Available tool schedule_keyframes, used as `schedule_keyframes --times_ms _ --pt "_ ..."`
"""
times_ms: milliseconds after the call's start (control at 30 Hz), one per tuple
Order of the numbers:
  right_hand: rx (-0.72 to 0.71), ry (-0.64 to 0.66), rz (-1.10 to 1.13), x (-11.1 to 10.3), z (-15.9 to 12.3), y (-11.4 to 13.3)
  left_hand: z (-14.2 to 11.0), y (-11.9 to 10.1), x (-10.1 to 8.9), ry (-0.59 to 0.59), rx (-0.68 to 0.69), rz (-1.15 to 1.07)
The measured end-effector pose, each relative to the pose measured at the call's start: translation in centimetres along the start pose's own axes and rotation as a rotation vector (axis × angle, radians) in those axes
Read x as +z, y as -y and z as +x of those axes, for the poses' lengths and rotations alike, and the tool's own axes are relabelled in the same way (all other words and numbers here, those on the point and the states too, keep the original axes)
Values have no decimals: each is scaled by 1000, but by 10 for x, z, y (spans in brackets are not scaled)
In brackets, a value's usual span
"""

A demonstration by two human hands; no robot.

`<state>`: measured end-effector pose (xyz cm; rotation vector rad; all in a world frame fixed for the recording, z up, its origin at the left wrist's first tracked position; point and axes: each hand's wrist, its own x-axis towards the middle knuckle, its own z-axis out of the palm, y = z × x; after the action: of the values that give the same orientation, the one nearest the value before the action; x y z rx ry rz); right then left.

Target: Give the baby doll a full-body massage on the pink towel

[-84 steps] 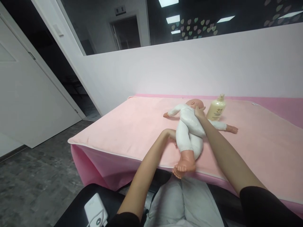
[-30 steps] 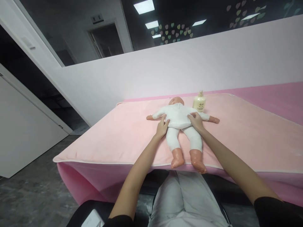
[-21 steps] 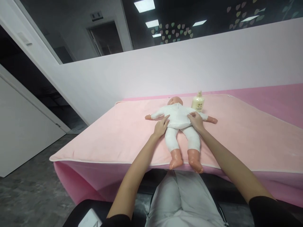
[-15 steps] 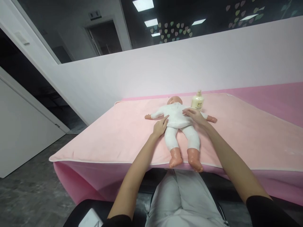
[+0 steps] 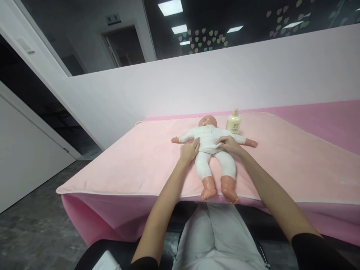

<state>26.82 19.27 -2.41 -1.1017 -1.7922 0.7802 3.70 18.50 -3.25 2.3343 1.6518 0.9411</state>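
Observation:
A baby doll (image 5: pixel 211 144) in a white suit lies on its back on the pink towel (image 5: pixel 146 157), head towards the wall and feet at the near edge. My left hand (image 5: pixel 189 149) rests with fingers stretched against the doll's left flank. My right hand (image 5: pixel 229 144) lies on the doll's belly with fingers curled, and the white cloth is bunched under the fingertips. A cream pump bottle (image 5: pixel 233 123) stands upright just right of the doll's head.
The towel covers a pink-skirted table (image 5: pixel 92 221) against a pale wall (image 5: pixel 225 75). A doorway and white door (image 5: pixel 25 150) are at the left over a dark floor. My lap in light trousers (image 5: pixel 216 240) is under the table edge. A white device (image 5: pixel 105 262) lies at the bottom left.
The doll went from lying twisted on its side to flat on its back. In the last half second my right hand slid from the chest down to the belly and curled.

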Motion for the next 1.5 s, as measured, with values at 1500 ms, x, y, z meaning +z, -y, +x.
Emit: schedule_keyframes --times_ms 1500 --pt "150 -73 -710 13 39 -13 14 -44 21 45 131 189"
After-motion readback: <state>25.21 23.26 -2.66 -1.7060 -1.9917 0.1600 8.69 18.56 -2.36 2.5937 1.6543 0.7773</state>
